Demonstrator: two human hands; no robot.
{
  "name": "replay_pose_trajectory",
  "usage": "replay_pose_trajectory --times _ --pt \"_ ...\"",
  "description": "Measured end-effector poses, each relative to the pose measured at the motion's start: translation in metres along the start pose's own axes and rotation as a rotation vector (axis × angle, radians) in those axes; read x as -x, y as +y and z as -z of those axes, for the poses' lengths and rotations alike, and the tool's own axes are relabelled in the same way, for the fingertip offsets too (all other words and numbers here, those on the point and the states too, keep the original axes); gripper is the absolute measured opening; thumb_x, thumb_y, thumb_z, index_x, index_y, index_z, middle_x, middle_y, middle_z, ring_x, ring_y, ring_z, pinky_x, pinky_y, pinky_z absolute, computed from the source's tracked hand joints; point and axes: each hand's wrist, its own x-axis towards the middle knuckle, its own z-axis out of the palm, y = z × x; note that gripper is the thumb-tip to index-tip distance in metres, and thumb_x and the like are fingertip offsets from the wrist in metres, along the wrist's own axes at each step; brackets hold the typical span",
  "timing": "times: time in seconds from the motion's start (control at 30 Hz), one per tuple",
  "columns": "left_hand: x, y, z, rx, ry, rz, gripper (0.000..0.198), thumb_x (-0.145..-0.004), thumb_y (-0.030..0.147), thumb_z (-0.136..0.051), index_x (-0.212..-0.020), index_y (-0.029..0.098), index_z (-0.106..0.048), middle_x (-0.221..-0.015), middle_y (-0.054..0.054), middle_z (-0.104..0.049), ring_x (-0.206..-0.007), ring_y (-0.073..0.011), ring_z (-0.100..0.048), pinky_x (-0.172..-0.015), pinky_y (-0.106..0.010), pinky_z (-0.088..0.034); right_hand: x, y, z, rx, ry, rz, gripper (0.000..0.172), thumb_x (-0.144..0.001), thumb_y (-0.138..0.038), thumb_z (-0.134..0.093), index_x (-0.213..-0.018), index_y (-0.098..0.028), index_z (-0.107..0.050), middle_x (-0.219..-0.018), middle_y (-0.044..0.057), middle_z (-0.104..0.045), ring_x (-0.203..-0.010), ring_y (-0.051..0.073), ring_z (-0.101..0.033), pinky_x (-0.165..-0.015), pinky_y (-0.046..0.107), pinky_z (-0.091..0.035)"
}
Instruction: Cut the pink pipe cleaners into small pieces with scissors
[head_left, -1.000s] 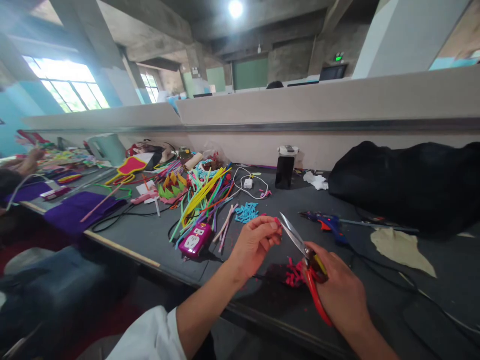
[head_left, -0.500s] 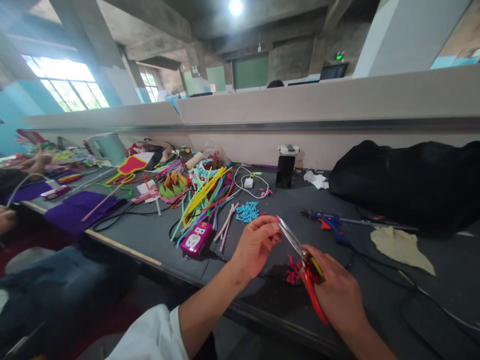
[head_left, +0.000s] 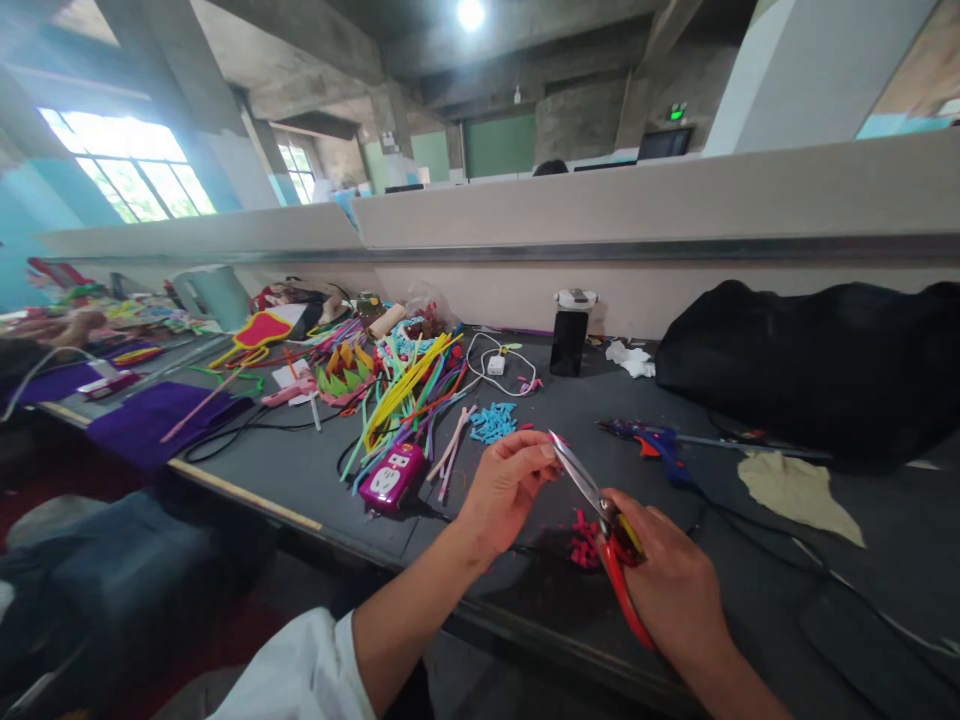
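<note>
Dark grey worktable (head_left: pixel 300 480) runs edge-on under the view, and nearest to it the right hand (head_left: pixel 675 590) is wrapped through the red handles of the scissors (head_left: pixel 600 500). Their blades point up toward eleven o'clock and lie almost together. At their tip the left hand (head_left: pixel 506 485) has its thumb and forefinger pinched on a short pink piece (head_left: pixel 560 440) (so small that little more than its colour shows), held just above the table. Between the two hands, at about six o'clock from the blade tip, lies a heap of pink cuttings (head_left: pixel 581 545), so a fair share of the pink snipping looks done. A pile of blue cuttings (head_left: pixel 493 422) at twelve o'clock from the left hand suggests that colour is finished. Farther off at ten o'clock, past a magenta power strip (head_left: pixel 390 478), a loose bundle of long pipe cleaners (head_left: pixel 409 385) lies uncut, so much seems left. A blue glue gun (head_left: pixel 649 440) sits at one o'clock from the scissors, with a black bag (head_left: pixel 810 370) behind it.
</note>
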Motion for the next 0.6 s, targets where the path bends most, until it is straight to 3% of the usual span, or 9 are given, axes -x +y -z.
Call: replay_pose_trajectory --times 0.3,0.43,0.6 --pt "0.0003 -0.002 0.0016 -0.005 -0.003 -0.037 0.009 -0.066 0.015 -0.075 -0.073 0.013 -0.069 -0.063 0.0 -0.062 -0.057 -0.0077 -0.053 -0.063 -0.022 -0.042 -0.0005 -0.001 0.001 0.045 0.037 0.035 0.028 -0.086 -0.018 -0.044 -0.107 -0.021 -0.062 -0.081 0.001 -0.07 -0.069 0.016 -0.066 -0.065 0.026 -0.049" --pt "0.0005 0.0003 0.0007 -0.02 -0.001 -0.028 0.011 -0.065 0.017 -0.076 -0.071 0.013 -0.068 -0.062 0.001 -0.061 -0.056 -0.0075 -0.052 -0.063 -0.023 -0.042 0.0019 0.0027 -0.002 0.023 0.027 0.007 0.028 -0.086 -0.023 -0.047 -0.109 -0.02 -0.063 -0.094 0.004 -0.072 -0.08 0.017 -0.069 -0.068 0.026 -0.052" --pt "-0.0008 0.0001 0.0017 -0.036 -0.124 0.085 0.01 -0.063 0.017 -0.073 -0.069 0.013 -0.066 -0.057 0.002 -0.056 -0.054 -0.0081 -0.05 -0.058 -0.023 -0.039 -0.0011 0.0013 0.0019 -0.044 0.113 -0.07 0.028 -0.088 -0.034 -0.053 -0.109 -0.019 -0.064 -0.096 0.004 -0.073 -0.075 0.016 -0.07 -0.071 0.025 -0.054"
